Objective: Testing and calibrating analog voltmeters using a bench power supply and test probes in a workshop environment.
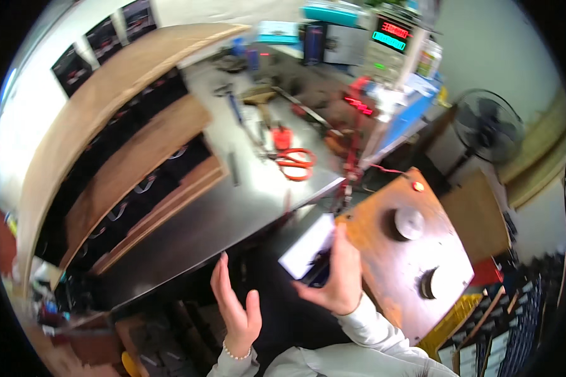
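My right hand (pixel 341 270) is closed around a smartphone (pixel 309 248), its thumb along the lower edge and its fingers along the right side. The phone is tilted, and its screen glows mostly white with a dark lower part. Apart from it, to the left, my left hand (pixel 236 308) is raised with fingers stretched and thumb spread, holding nothing. That hand is just in front of the metal workbench (pixel 201 229). To the right of the phone is an orange-brown board (pixel 383 235) bearing a round metal disc (pixel 409 224) and a dark-sided round piece (pixel 430 283).
Scissors with orange handles (pixel 297 164) and a flat brush (pixel 260 95) lie on the bench. A wooden shelf (pixel 132 147) curves along the left. An instrument with a lit display (pixel 392 34) stands at the back, a black fan (pixel 487 122) at the right.
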{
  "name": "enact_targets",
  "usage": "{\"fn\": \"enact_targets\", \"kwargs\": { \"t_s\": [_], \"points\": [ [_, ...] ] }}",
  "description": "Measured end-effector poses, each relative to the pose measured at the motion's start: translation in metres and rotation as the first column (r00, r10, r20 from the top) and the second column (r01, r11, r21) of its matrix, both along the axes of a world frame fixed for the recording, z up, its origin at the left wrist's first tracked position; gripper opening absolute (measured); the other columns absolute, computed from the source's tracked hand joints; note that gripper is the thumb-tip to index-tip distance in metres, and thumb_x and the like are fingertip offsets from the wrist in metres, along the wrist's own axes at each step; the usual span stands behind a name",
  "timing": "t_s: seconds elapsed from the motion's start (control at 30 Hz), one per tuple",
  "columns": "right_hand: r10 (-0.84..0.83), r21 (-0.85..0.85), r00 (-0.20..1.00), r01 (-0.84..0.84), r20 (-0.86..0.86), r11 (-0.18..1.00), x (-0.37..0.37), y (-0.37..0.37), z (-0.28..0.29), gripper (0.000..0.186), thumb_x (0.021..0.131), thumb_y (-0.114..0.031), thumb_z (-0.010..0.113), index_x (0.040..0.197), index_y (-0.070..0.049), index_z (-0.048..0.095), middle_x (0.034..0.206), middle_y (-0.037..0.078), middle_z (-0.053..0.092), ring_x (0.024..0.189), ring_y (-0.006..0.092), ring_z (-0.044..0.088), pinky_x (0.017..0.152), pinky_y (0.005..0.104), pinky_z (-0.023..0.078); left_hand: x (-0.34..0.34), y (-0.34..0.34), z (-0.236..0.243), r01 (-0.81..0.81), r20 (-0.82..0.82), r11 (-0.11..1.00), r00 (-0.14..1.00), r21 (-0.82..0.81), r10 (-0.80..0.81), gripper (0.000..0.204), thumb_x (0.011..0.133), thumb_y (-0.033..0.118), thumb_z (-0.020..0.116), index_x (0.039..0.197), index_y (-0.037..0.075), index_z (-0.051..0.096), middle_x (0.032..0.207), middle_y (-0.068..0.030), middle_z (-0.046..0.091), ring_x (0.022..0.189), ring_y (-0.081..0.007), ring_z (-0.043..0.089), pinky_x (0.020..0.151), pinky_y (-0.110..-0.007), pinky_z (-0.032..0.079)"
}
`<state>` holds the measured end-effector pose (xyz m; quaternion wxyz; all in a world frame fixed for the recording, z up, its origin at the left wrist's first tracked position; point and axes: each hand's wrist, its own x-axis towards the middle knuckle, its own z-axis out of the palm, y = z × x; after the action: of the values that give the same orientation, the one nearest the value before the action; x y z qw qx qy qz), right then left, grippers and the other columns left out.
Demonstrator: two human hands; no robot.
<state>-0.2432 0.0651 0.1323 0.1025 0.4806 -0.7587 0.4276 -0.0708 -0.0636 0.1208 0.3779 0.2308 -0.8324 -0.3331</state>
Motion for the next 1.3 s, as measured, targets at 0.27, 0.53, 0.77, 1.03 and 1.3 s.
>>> {"fn": "enact_targets", "kwargs": {
  "t_s": [0.27,0.53,0.77,1.03,1.3],
  "points": [
    [0.343,0.078,0.934,-0.351,0.097,0.933,0.034,-0.104,0.011,0.115,0.062,-0.030,0.092,0.149,0.010,0.029,0.135,0.027,0.054,0.119,0.0416,0.058,0.099,0.0473,0.045,0.015,-0.082,0.007,-0.010,-0.108,0.964,0.993,0.265,0.040,0.112,0.072,0.003,0.086,0.158,0.002,0.013,0.151,-0.0246,0.037,0.129,-0.0338,0.053,0.107,-0.042,0.044],
    [0.107,-0.058,0.810,-0.091,0.576,0.994,0.039,-0.065,-0.002,0.030,0.081,-0.001,0.080,0.106,0.002,0.063,0.102,0.012,0.069,0.079,0.0163,0.068,0.073,0.0290,0.055,0.013,-0.122,0.013,0.094,-0.050,0.967,0.995,0.236,-0.084,0.119,0.073,0.014,0.087,0.161,0.007,0.008,0.126,-0.0215,0.057,0.116,-0.0340,0.057,0.103,-0.043,0.042],
    [0.106,-0.094,0.759,-0.060,0.642,0.994,0.055,-0.069,-0.006,0.024,0.086,0.001,0.076,0.106,0.003,0.063,0.092,0.010,0.072,0.078,0.0122,0.069,0.071,0.0248,0.055,0.010,-0.135,0.011,0.160,-0.070,0.922,0.987,0.352,-0.145,0.117,0.074,0.010,0.085,0.162,0.011,0.007,0.128,-0.0228,0.056,0.121,-0.0337,0.056,0.106,-0.043,0.042],
    [0.058,-0.035,0.756,-0.046,0.652,0.998,0.047,-0.066,0.005,0.025,0.084,0.001,0.077,0.105,0.002,0.064,0.087,0.006,0.071,0.074,0.0079,0.064,0.068,0.0231,0.052,0.004,-0.133,0.007,0.113,-0.016,0.955,0.993,0.273,-0.113,0.118,0.073,0.014,0.086,0.162,0.011,0.008,0.128,-0.0237,0.056,0.119,-0.0373,0.056,0.105,-0.045,0.041],
    [0.187,-0.151,0.825,-0.124,0.533,0.981,0.039,-0.060,-0.022,0.014,0.085,0.001,0.077,0.090,0.001,0.063,0.079,0.009,0.065,0.066,0.0131,0.060,0.060,0.0289,0.051,0.022,-0.140,-0.021,-0.002,0.033,0.988,0.999,0.157,-0.003,0.112,0.069,0.036,0.089,0.155,-0.001,0.026,0.129,-0.0263,0.059,0.124,-0.0432,0.055,0.105,-0.047,0.042]
  ]
}}
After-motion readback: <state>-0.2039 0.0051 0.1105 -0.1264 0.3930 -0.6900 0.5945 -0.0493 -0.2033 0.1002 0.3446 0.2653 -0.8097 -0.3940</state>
